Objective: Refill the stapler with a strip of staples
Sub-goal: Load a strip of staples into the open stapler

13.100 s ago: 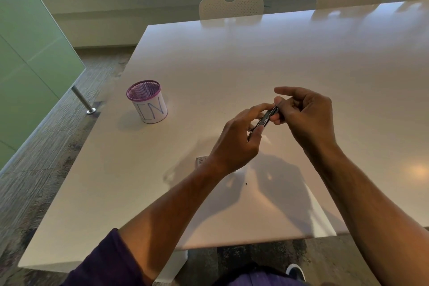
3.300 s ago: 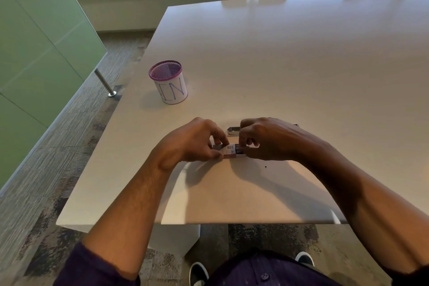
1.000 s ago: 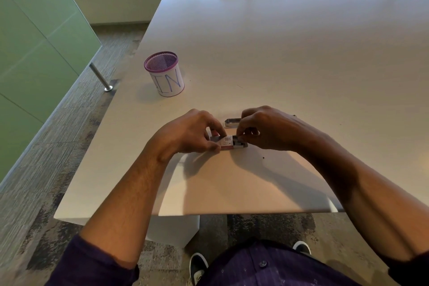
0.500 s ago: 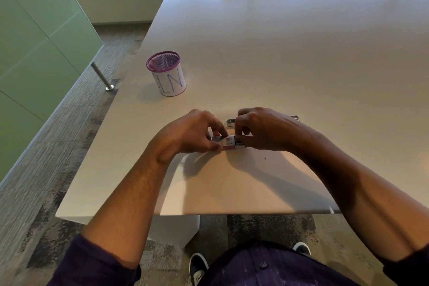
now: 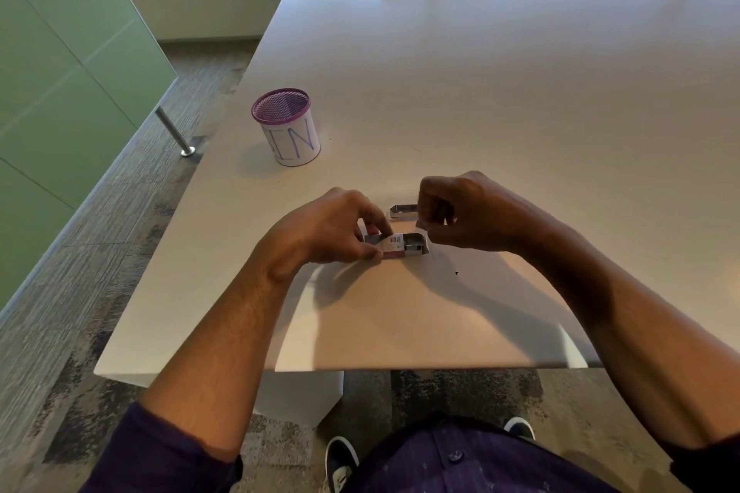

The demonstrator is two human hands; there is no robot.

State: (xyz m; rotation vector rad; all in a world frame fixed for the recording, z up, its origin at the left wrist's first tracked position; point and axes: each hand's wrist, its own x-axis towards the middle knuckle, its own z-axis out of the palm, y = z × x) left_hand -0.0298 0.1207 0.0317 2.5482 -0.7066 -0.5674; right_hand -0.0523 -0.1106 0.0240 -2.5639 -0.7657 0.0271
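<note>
Since your left hand (image 5: 328, 228) fingers are clamped on the staple box (image 5: 396, 246) on the table (image 5: 520, 100) and your right hand (image 5: 460, 208) looks pinched on something tiny, hold any strip by its long sides, it's light and snaps easily.

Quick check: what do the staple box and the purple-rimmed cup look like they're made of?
Staple box: seemingly thin printed cardboard, matte, with a barcode label and an open sliding tray. Cup: likely metal mesh, judging by its perforated purple rim and inside, with a white, paper-like wrap bearing handwritten blue letters.
</note>
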